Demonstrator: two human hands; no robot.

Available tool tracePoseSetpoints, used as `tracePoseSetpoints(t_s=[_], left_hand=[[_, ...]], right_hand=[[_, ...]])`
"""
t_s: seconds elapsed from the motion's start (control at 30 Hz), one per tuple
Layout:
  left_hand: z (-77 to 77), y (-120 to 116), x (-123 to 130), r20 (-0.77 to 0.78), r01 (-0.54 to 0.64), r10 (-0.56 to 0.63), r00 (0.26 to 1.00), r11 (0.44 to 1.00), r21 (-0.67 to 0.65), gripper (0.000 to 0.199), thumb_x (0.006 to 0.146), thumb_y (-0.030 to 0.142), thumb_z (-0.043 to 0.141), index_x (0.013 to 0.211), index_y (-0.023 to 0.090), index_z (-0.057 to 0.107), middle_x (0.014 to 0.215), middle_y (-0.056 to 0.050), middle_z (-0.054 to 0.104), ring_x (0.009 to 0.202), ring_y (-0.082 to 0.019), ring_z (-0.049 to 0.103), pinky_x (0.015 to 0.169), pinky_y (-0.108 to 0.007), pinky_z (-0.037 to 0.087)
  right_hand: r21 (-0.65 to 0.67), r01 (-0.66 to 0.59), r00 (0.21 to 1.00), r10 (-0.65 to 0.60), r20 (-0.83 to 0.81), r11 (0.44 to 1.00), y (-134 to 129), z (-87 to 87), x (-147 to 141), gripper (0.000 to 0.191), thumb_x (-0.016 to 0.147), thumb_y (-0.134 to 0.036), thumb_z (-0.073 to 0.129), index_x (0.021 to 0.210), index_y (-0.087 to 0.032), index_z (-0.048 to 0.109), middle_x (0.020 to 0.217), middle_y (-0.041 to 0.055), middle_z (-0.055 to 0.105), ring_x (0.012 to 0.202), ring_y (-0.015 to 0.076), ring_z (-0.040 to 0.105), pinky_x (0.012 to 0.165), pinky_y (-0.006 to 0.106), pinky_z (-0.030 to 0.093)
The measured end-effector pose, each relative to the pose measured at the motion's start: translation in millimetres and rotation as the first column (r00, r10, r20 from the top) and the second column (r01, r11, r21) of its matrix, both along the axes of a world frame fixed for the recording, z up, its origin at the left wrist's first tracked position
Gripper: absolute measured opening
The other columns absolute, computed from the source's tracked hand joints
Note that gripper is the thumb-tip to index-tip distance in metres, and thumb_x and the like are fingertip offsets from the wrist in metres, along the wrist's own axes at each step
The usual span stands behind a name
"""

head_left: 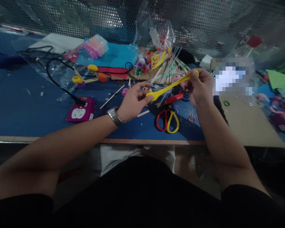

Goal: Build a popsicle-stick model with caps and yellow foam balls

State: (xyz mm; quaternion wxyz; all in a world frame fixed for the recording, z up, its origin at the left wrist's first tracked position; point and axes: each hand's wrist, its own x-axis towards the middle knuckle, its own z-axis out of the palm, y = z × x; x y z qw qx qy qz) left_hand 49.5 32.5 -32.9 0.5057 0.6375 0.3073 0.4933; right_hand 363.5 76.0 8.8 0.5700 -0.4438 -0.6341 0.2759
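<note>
A yellow stretchy strip, perhaps a balloon, is pulled out between my two hands above the blue table. My left hand, with a metal watch on its wrist, pinches the lower left end between thumb and fingers. The upper right end is pinched in my right hand. Below the strip lie scissors with one red and one yellow handle loop. A red-handled tool rests just above the scissors. Wooden sticks lie by my left hand.
On the left stands a purple power socket box with a black cable. Behind are a stick piece with colored caps, blue paper, plastic bags and straws. Cardboard lies at the right, below a blurred bright patch.
</note>
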Motion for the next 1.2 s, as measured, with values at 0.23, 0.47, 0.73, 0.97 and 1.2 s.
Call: tracePoseSetpoints(t_s=[0.23, 0.47, 0.73, 0.97, 1.2], left_hand=[[-5.1, -1.3, 3.9, 0.064, 0.060, -0.059, 0.996, 0.998, -0.020, 0.074, 0.098, 0.076, 0.092, 0.153, 0.030, 0.070, 0.123, -0.011, 0.086, 0.108, -0.029, 0.088, 0.076, -0.036, 0.072], [-2.5, -5.9, 6.2, 0.066, 0.058, -0.061, 0.996, 0.997, 0.051, 0.073, 0.100, 0.073, 0.092, 0.149, 0.024, 0.072, 0.132, -0.014, 0.087, 0.126, -0.030, 0.086, 0.110, -0.044, 0.072], [1.3, -9.4, 8.8, -0.002, 0.096, -0.097, 0.995, 0.986, 0.136, 0.090, 0.082, 0.058, 0.111, 0.153, 0.020, 0.071, 0.141, -0.017, 0.086, 0.131, -0.033, 0.086, 0.106, -0.040, 0.073], [5.5, -12.0, 10.3, -0.035, 0.053, -0.047, 0.998, 0.983, 0.179, 0.073, 0.090, 0.049, 0.105, 0.149, 0.019, 0.073, 0.149, -0.018, 0.083, 0.125, -0.029, 0.087, 0.110, -0.040, 0.071], [14.6, -16.3, 5.2, -0.162, 0.010, 0.019, 0.987, 0.984, 0.176, 0.054, 0.096, 0.035, 0.094, 0.145, 0.016, 0.080, 0.120, -0.012, 0.088, 0.099, -0.021, 0.082, 0.094, -0.035, 0.070]], right_hand=[[-0.179, -0.294, 0.944, 0.315, 0.099, 0.939, -39.1, 1.4, -43.1, 0.106, 0.074, -0.107, 0.085, 0.154, -0.038, 0.075, 0.149, 0.0092, 0.076, 0.100, 0.0258, 0.082, 0.068, 0.036, 0.069], [-0.277, -0.339, 0.927, 0.369, 0.062, 0.899, -48.7, 1.0, -57.0, 0.078, 0.080, -0.089, 0.098, 0.129, -0.029, 0.089, 0.115, 0.0063, 0.088, 0.085, 0.0228, 0.080, 0.072, 0.038, 0.071], [-0.188, -0.323, 0.945, 0.328, -0.008, 0.927, -52.1, -12.7, -69.2, 0.067, 0.077, -0.079, 0.106, 0.114, -0.027, 0.087, 0.105, 0.0038, 0.082, 0.083, 0.0207, 0.077, 0.073, 0.035, 0.067], [-0.059, -0.270, 0.951, 0.275, 0.141, 0.961, -56.7, -11.9, -77.1, 0.060, 0.083, -0.085, 0.099, 0.103, -0.028, 0.093, 0.107, 0.0070, 0.083, 0.107, 0.0281, 0.078, 0.102, 0.046, 0.065], [-0.133, -0.239, 0.971, 0.236, -0.040, 0.962, -53.3, -2.3, -72.3, 0.061, 0.080, -0.084, 0.101, 0.091, -0.027, 0.087, 0.086, 0.0020, 0.076, 0.065, 0.0158, 0.065, 0.060, 0.034, 0.057]])
